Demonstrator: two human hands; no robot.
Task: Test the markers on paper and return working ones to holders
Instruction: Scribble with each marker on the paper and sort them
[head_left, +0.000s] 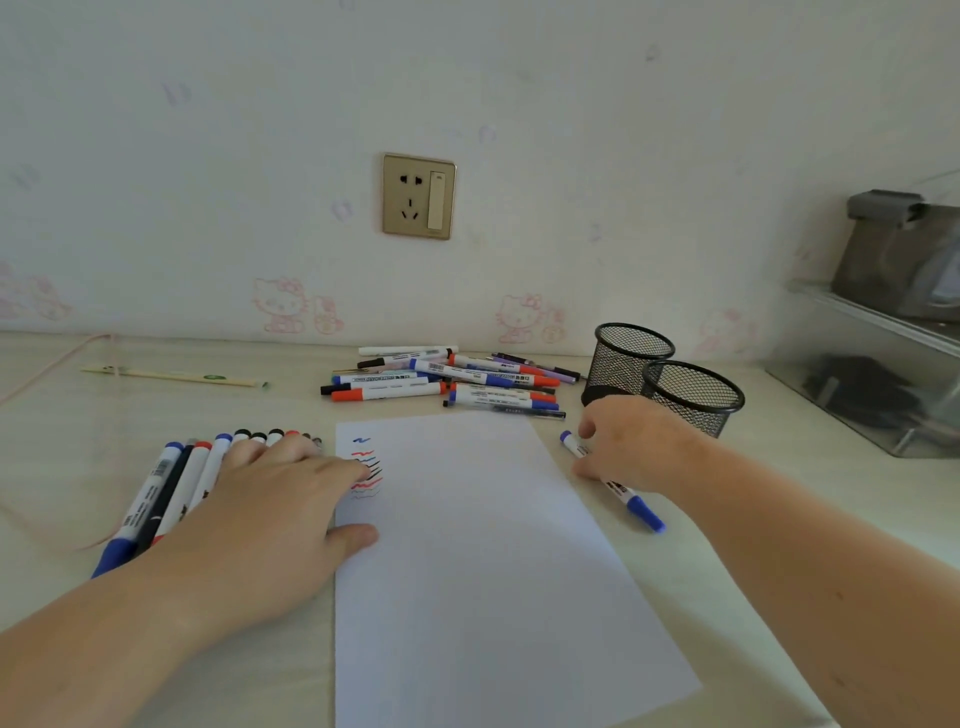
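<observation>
**Blue marker could roll away**

The right hand (631, 447) curls its fingers over a blue marker (613, 483) that lies on the worktop (727, 545), just right of the paper (467, 545). It looks ready to pick it up. The left hand (275, 514) lies flat and open on a row of markers (171, 483) at the left. Two black mesh holders (693, 397) stand just behind the right hand. If the grip slips, the marker may roll off. A quick lift could bump a holder over.
</observation>
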